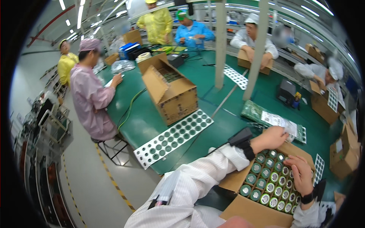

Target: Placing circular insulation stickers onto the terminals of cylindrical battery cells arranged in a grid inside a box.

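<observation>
Right fingers (292,162) at cells (274,177), cardboard box (254,211), green table (227,126)

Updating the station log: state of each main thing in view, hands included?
Near carton: open, flaps out
Cylindrical cells: upright in the carton's dividers
Far carton: open
White perforated strip: lying flat
Plastic bag: lying down, seal unclear
Left hand: fingers bent, grip unclear
Right hand: over the cells, grip unclear

The batteries (270,187) and table (222,131) are green, their open box (255,212) brown, the strip (173,138) white with green circles.
</observation>
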Tool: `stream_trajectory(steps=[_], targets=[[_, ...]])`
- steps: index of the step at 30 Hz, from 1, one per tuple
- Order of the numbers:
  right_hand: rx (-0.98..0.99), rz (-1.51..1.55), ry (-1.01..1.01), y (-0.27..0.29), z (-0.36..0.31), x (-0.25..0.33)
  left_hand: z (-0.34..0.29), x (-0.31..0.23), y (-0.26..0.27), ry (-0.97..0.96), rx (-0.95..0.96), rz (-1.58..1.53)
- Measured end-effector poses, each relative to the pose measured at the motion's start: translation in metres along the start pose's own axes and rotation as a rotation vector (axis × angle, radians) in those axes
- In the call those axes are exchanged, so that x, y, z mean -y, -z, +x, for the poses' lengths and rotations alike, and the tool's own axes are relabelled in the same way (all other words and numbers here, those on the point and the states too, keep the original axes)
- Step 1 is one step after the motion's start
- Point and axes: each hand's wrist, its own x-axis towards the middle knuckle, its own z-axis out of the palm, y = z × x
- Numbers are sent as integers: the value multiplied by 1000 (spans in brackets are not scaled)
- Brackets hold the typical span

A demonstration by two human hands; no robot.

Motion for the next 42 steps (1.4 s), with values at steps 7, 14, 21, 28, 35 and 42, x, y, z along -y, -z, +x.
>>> stream_trajectory(steps=[7,14,21,28,35,42], targets=[[-53,27,62,2,-2,-21,0,-2,8,-48,-8,-8],[-132,-4,44,-4,-2,-40,-1,6,16,-56,-59,3],[-227,161,28,-8,-11,-59,-2,-11,14,38,-13,-32],[-295,121,-3,-8,-1,-47,-9,-3,21,101,23,-439],[-448,269,-231,8,0,-66,-8,-11,28,232,47,-909],[-286,140,-213,32,29,-74,-9,-30,39,203,77,-1036]])
